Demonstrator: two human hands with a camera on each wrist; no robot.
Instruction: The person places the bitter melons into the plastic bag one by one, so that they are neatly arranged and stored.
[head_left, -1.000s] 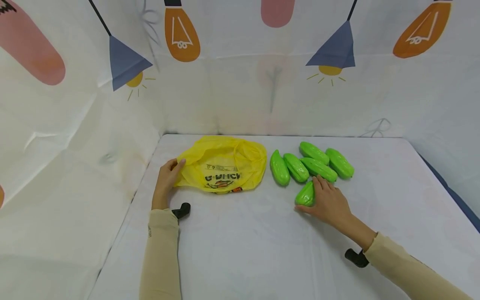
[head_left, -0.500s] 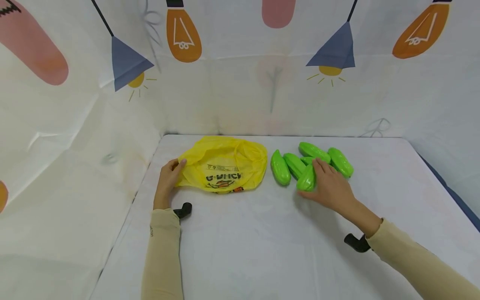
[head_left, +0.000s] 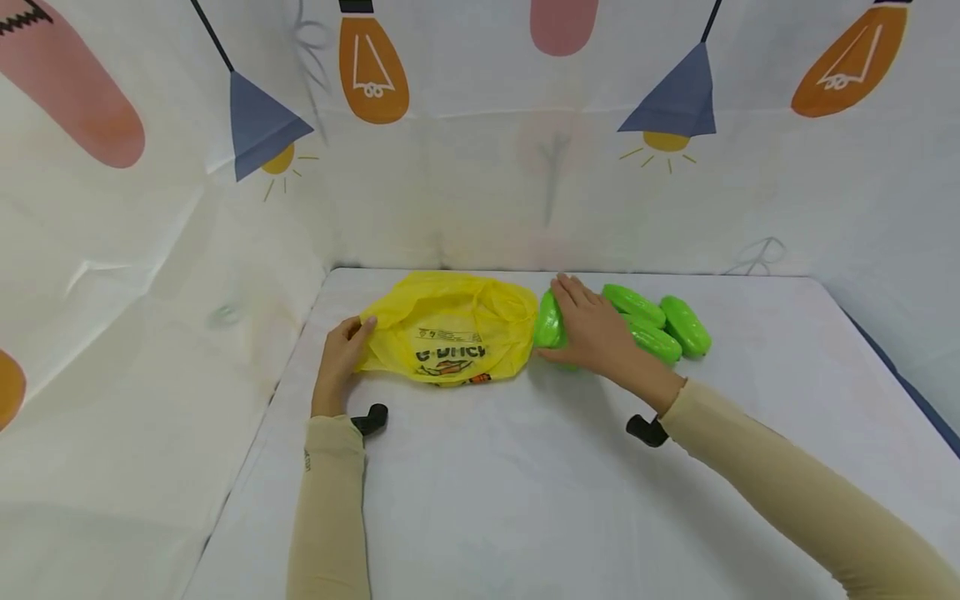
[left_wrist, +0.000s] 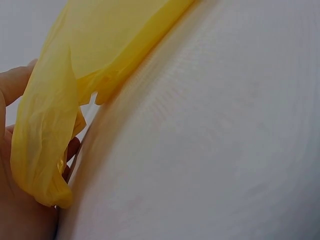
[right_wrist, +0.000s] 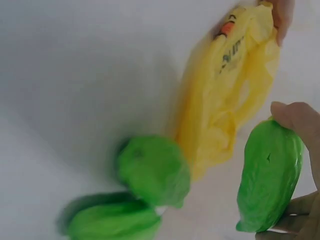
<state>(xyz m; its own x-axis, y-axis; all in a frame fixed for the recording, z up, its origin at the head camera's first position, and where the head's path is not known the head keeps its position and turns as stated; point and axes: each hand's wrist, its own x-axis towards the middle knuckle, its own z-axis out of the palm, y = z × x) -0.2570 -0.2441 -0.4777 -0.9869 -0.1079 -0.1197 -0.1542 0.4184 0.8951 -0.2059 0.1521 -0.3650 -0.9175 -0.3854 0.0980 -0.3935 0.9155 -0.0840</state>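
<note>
Here's a glossy green gourd, right of centre in the head view, gripped in the right hand, and it sits just beside the yellow bag's right edge. The right wrist view gives it full length at the lower right: thumb at its upper end, fingers curled round behind its lower end, a firm hold. Lower left of that same view, two more gourds lie side by side on the white surface, blurred; from the head they're mostly behind the hand.

Over to the yellow plastic bag, left of centre, lying crumpled with its mouth gaping, black lettering and a red-orange picture across its front. And the left hand has it by the left edge! The left wrist view shows the film caught between thumb and fingers, a clear pinch.

Right of the right hand, three gourds bunch close together on the white tabletop. Beige sleeves cover both forearms, with a black device poking out at each wrist. Across the top, the pale backdrop carries orange bulbs and blue lampshades.
</note>
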